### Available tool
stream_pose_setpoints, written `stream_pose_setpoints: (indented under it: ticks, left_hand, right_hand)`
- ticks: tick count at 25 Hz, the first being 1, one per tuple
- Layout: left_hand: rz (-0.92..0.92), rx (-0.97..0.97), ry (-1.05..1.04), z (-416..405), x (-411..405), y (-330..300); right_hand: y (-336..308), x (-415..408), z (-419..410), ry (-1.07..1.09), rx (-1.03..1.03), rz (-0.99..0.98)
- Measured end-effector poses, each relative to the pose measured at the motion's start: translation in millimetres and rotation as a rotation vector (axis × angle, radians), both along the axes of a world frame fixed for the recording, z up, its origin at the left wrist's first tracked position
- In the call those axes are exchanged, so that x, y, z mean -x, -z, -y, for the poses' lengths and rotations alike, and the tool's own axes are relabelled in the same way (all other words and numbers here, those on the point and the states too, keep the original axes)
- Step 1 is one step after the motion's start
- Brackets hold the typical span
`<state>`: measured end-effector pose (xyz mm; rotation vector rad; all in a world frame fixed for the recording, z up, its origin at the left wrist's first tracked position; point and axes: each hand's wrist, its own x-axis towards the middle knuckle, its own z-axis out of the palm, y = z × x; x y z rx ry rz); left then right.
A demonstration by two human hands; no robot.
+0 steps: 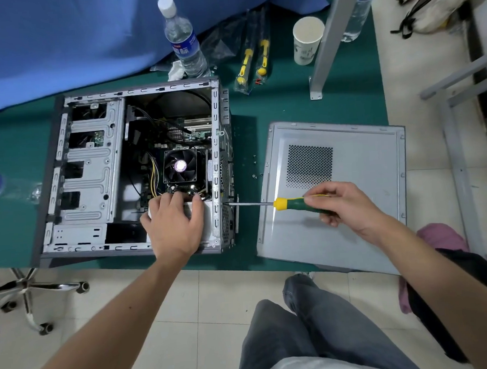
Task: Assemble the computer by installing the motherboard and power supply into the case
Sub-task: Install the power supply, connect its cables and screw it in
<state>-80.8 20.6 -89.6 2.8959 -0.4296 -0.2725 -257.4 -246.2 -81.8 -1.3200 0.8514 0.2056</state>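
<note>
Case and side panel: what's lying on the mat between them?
In the head view, a few loose screws lie on the green mat between the case and the side panel; the screwdriver shaft crosses above that gap.

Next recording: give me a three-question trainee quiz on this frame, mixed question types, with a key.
1. True or false: the side panel is fitted on the case.
2. Which hand holds the screwdriver? A left, B right
3. Fill in: the screwdriver tip meets the case's ____ edge.

Key: 1 false, it lies flat beside the case. 2 B, the right hand; the left hand rests on the power supply. 3 rear.
</note>
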Motion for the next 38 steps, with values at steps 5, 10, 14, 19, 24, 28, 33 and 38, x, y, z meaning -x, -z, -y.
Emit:
stream_pose_setpoints:
  ticks: [5, 10, 14, 19, 24, 28, 33, 38]
  left_hand:
    - [-0.003, 0.013, -0.003, -1, 2, 0]
    - [-0.003, 0.023, 0.002, 0, 1, -1]
    - [-0.002, 0.020, 0.003, -1, 1, -1]
    - [-0.005, 0.030, 0.003, -1, 1, -3]
    - [-0.010, 0.031, 0.008, 2, 2, -4]
    - [-0.007, 0.021, 0.004, 1, 1, -4]
    - [-0.011, 0.026, 0.002, 0, 2, -2]
    - [-0.008, 0.029, 0.003, 0, 2, -2]
  right_hand:
    - [1, -5, -3, -0.057, 0.021, -0.088]
    - [3, 0, 1, 0.027, -0.039, 0.030]
    - [-2, -3, 2, -0.015, 0.032, -0.013]
    - [-7, -8, 6, -0.085, 0.002, -0.027]
    - [-3, -1, -3, -0.127, 0.086, 0.066]
    - [-2, -2, -5, -0.094, 0.067, 0.053]
    - [-6, -8, 1, -0.105, 0.040, 0.042]
    - [1, -7, 6, -0.178, -0.019, 0.014]
